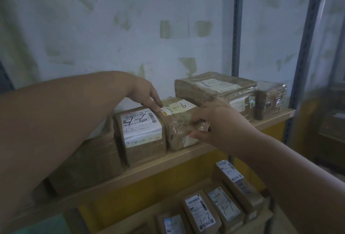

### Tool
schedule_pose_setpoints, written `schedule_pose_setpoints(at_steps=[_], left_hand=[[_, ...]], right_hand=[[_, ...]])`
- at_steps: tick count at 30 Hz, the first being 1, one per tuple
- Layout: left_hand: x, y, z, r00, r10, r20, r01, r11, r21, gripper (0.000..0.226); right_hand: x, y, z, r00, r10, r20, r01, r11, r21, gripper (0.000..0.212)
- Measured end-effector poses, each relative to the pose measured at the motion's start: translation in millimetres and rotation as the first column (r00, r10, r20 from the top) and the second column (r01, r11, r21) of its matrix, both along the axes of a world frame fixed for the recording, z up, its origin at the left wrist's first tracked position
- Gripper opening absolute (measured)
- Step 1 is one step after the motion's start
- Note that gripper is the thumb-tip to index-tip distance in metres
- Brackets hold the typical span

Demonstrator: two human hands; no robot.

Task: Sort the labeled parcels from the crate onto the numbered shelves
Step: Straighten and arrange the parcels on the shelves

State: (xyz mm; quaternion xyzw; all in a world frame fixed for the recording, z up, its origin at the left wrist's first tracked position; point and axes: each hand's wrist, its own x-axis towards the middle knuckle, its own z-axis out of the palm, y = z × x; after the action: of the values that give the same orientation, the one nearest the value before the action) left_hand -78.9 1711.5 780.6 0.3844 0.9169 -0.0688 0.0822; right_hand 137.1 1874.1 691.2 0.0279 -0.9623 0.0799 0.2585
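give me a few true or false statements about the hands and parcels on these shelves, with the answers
1. The right hand grips the front end of the taped parcel marked 1-6. True.
2. The left hand hangs clear of every parcel. False: its fingers rest on the parcel tops.
3. The taped parcel sits beside the white-labelled box. True.
4. The lower shelf holds no parcels. False: several labelled boxes lie there.
5. The stacked parcel stands left of both hands. False: it is to their right.
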Motion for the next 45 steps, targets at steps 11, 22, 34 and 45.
schedule_pose_setpoints(at_steps=[11,22,34,45], left_hand=[[0.2,7.0,7.1,0.999,-0.037,-0.039,0.039,0.998,0.055,0.052],[7.7,34.1,18.5,0.968,-0.146,-0.206,0.187,0.963,0.192,0.043],[4.3,104.2,38.2,0.984,-0.018,-0.179,0.03,0.997,0.067,0.076],[1.7,105.3,31.6,0.997,0.08,-0.022,-0.074,0.981,0.177,0.069]], right_hand=[[6.0,3.7,-8.5,0.997,-0.023,-0.069,0.016,0.995,-0.099,0.041],[18.0,37.4,9.8,0.98,-0.05,-0.192,0.022,0.989,-0.147,0.029],[-9.8,170.0,62.0,0.995,-0.075,0.067,0.079,0.995,-0.059,0.056],[-22.0,182.4,49.9,0.999,0.019,-0.033,-0.023,0.991,-0.129,0.029]])
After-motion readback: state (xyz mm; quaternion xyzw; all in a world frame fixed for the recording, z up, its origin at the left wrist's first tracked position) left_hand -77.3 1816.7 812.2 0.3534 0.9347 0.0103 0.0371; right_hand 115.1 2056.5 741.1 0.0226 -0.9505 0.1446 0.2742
